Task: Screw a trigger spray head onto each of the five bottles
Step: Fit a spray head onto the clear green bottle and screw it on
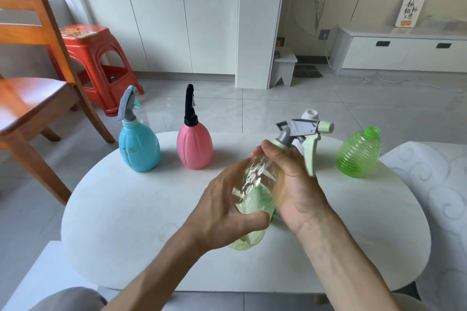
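The left hand (227, 202) is gripping the clear ribbed bottle (252, 192) above the round white surface (126, 209). The right hand (293, 184) is curling round its neck, under the spray head (305, 131).

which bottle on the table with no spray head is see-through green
The ribbed green bottle at far right. Its neck is open. The other headless one, the white bottle, is mostly hidden behind the held spray head.

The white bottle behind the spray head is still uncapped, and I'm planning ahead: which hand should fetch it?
Probably the right hand: the white bottle stands far right, just beyond it. The left hand is further off.
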